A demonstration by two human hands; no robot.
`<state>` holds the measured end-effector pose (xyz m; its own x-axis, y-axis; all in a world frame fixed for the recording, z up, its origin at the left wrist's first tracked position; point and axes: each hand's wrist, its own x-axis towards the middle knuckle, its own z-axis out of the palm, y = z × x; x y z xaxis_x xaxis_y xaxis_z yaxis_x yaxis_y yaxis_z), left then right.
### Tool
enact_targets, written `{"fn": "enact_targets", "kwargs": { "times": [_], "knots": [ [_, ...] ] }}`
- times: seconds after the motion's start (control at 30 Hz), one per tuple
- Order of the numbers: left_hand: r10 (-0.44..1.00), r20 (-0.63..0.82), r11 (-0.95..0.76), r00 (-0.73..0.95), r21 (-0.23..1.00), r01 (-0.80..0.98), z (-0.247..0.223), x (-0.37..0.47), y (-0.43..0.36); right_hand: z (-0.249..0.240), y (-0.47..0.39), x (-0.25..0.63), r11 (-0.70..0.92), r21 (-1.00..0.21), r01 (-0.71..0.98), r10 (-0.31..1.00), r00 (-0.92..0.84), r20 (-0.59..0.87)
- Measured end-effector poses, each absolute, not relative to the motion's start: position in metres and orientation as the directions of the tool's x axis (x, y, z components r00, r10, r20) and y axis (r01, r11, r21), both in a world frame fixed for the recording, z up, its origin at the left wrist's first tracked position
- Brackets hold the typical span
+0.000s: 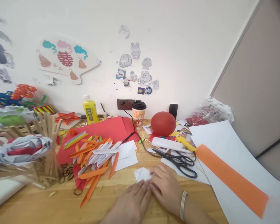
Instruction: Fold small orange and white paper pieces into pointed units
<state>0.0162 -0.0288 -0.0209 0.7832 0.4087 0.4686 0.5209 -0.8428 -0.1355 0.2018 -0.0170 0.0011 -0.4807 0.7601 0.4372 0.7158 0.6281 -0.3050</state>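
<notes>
A small folded piece of white paper (141,173) lies on the wooden table in front of me. My left hand (133,197) presses its closed fingers on the paper's near edge. My right hand (164,185), with a silver bracelet on the wrist, pinches the paper's right side, its fingers curled and touching those of my left hand. Much of the paper is hidden under both hands. Beyond it are white sheets (127,155), and black-handled scissors (180,162) lie to the right. Left of my hands is a heap of folded white and orange paper strips (98,155).
A red balloon (163,123), a lidded paper cup (138,116) and a yellow drink bottle (90,110) stand near the wall. An orange strip (232,180) rests on large white paper (216,137) at right. Wooden sticks (48,133) stand at left; a yellow glue gun (185,143) lies behind the scissors.
</notes>
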Motion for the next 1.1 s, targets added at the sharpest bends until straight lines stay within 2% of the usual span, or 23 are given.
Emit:
{"fn": "enact_targets", "kwargs": {
  "times": [0.13, 0.27, 0.5, 0.7, 0.87, 0.97, 1.1],
  "knots": [
    [0.444, 0.454, -0.794, 0.773, -0.201, 0.574, -0.028, 0.013, -0.025, 0.010, -0.012, 0.215, 0.682, -0.402, 0.611, 0.731, -0.556, 0.395],
    [0.480, 0.414, -0.810, 0.773, -0.129, 0.572, -0.010, 0.007, -0.015, 0.016, -0.010, 0.219, 0.707, -0.442, 0.552, 0.704, -0.608, 0.367],
    [0.371, 0.385, -0.898, 0.845, -0.083, 0.431, 0.006, -0.010, -0.005, 0.016, -0.010, 0.218, 0.708, -0.529, 0.468, 0.689, -0.624, 0.369],
    [0.492, 0.376, -0.863, 0.785, 0.090, 0.497, -0.006, -0.014, -0.003, 0.011, -0.008, 0.217, 0.693, -0.548, 0.468, 0.694, -0.641, 0.329],
    [0.393, 0.385, -0.915, 0.835, 0.076, 0.396, 0.003, -0.015, 0.002, 0.011, -0.007, 0.218, 0.675, -0.554, 0.488, 0.709, -0.638, 0.302],
    [0.392, 0.384, -0.920, 0.836, 0.173, 0.352, 0.014, -0.013, 0.003, 0.008, -0.006, 0.218, 0.656, -0.575, 0.489, 0.723, -0.627, 0.291],
    [0.466, 0.362, -0.878, 0.808, 0.301, 0.372, 0.020, -0.008, 0.000, 0.005, -0.005, 0.215, 0.619, -0.607, 0.498, 0.753, -0.597, 0.278]
  ]
}}
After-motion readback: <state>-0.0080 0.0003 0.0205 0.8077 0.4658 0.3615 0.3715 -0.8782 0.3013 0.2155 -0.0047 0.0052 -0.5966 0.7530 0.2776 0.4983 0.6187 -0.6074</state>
